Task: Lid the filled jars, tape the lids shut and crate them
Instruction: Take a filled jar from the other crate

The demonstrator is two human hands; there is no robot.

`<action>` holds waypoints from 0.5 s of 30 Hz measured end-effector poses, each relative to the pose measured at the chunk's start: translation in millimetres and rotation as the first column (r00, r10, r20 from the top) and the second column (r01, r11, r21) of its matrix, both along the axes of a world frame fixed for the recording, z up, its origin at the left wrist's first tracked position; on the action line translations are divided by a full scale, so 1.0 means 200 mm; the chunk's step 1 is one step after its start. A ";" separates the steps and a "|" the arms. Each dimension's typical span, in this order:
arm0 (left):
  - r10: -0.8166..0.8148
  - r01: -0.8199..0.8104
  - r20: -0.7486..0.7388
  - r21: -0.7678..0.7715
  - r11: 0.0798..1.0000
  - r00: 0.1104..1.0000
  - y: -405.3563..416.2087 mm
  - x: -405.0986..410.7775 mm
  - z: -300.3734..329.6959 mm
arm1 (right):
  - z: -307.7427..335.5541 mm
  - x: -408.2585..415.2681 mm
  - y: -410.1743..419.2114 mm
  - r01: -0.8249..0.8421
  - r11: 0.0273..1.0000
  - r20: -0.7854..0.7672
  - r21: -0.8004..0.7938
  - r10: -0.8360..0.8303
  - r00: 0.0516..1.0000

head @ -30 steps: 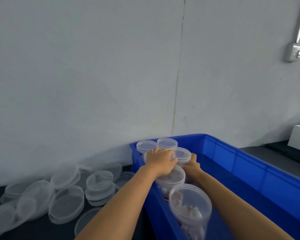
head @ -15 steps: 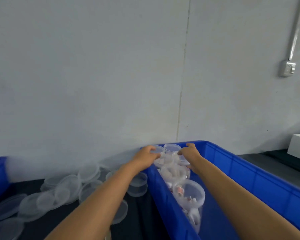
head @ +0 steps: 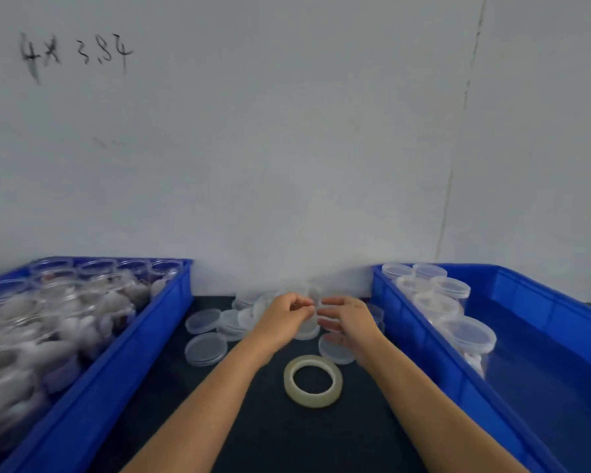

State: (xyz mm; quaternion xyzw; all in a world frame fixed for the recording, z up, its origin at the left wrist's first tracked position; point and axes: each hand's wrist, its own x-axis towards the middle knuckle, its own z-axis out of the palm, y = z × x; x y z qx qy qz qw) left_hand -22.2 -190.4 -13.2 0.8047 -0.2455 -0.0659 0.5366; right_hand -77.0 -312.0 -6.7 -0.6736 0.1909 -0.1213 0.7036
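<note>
Loose clear lids [head: 205, 348] lie in a pile on the dark table between two blue crates. My left hand [head: 282, 319] hovers over the pile with its fingers curled and the fingertips close to the thumb; blur hides whether it pinches a lid. Beside it, my right hand [head: 350, 324] reaches over the lids with loosely spread fingers and holds nothing. A roll of clear tape [head: 313, 380] lies flat just in front of both hands. The left crate [head: 123, 353] holds several filled jars without lids [head: 65, 312]. The right crate [head: 423, 339] holds several lidded jars [head: 466, 334] along its left wall.
A grey wall [head: 287, 148] rises right behind the table, with dark scribbled figures at its upper left. The right crate's floor [head: 543, 353] is bare beyond the row of jars. Dark table surface [head: 287, 438] shows between my forearms.
Both hands have left the jars in the right crate and moved left to the lid pile. The view has swung left, bringing the left crate and tape roll into sight.
</note>
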 end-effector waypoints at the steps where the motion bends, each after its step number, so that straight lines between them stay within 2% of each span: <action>1: 0.027 -0.026 -0.009 0.007 1.000 1.000 0.08 -0.02 -0.03 | -0.02 0.00 0.08 -0.038 0.999 0.010 -0.009 0.038 0.999; 6: 0.206 -0.207 0.023 0.042 0.977 0.978 0.47 -0.12 -0.14 | -0.11 0.01 0.42 -0.231 0.966 0.022 -0.119 0.235 0.972; 10: 0.303 -0.334 0.172 0.195 0.922 0.937 0.74 -0.12 -0.12 | -0.09 0.06 0.65 -0.372 0.890 0.010 -0.264 0.388 0.922; 13: 0.336 -0.416 0.282 0.306 0.856 0.899 0.90 -0.07 -0.09 | -0.09 0.12 0.81 -0.427 0.864 0.019 -0.267 0.447 0.894; 15: 0.356 -0.447 0.295 0.349 0.824 0.887 0.98 -0.03 -0.08 | -0.11 0.17 0.90 -0.444 0.860 0.017 -0.252 0.463 0.886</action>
